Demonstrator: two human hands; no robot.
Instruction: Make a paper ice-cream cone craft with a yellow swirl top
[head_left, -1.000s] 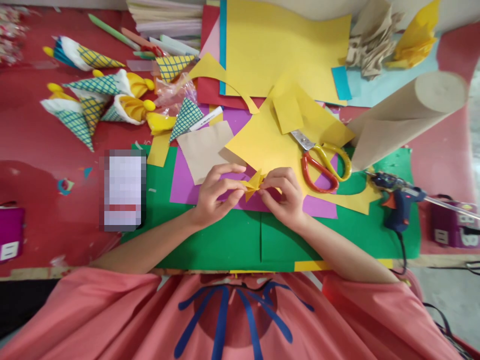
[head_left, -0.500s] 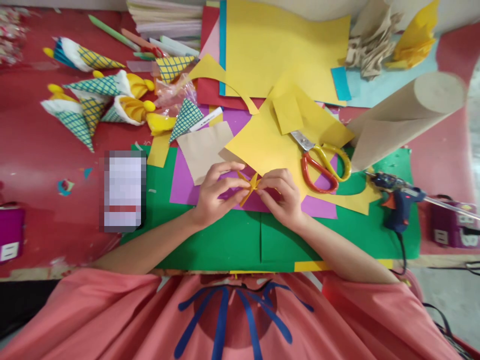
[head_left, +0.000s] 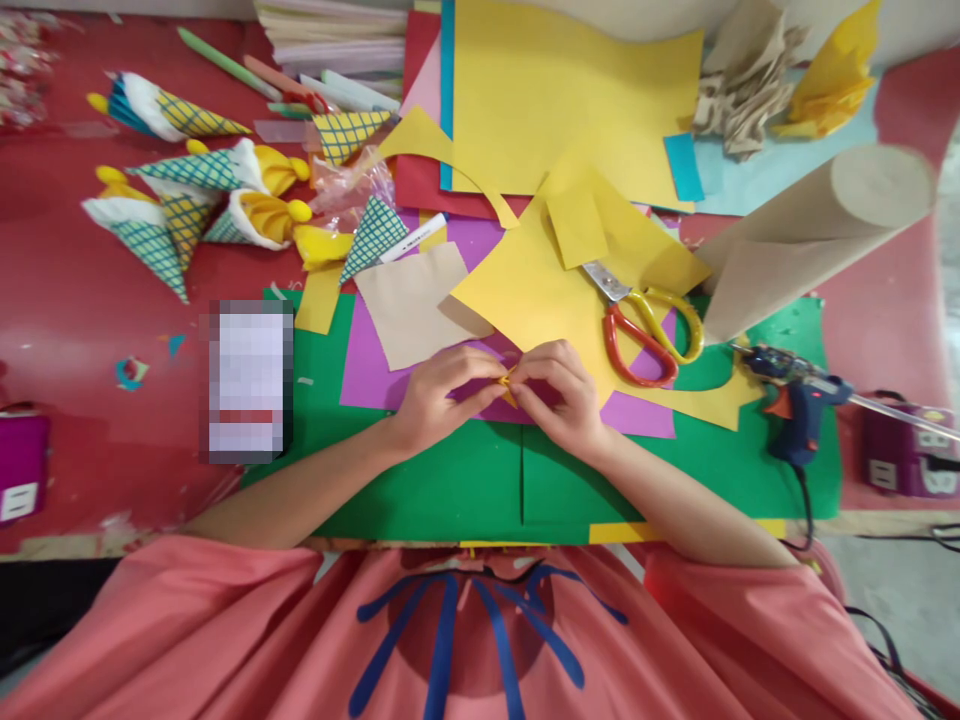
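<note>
A small folded yellow paper piece (head_left: 508, 381) sits at the centre of the table, pinched tight between the fingertips of the left hand (head_left: 437, 398) and the right hand (head_left: 564, 395), mostly hidden. Beneath lies a purple sheet (head_left: 367, 375) on green paper (head_left: 450, 480). Scissors (head_left: 646, 325) lie at two o'clock, a glue gun (head_left: 795, 400) at three o'clock.

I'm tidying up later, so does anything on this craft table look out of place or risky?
The glue gun lies on its side at the green sheet's right edge, its cord dropping off the table. The scissors lie half under yellow paper.
</note>
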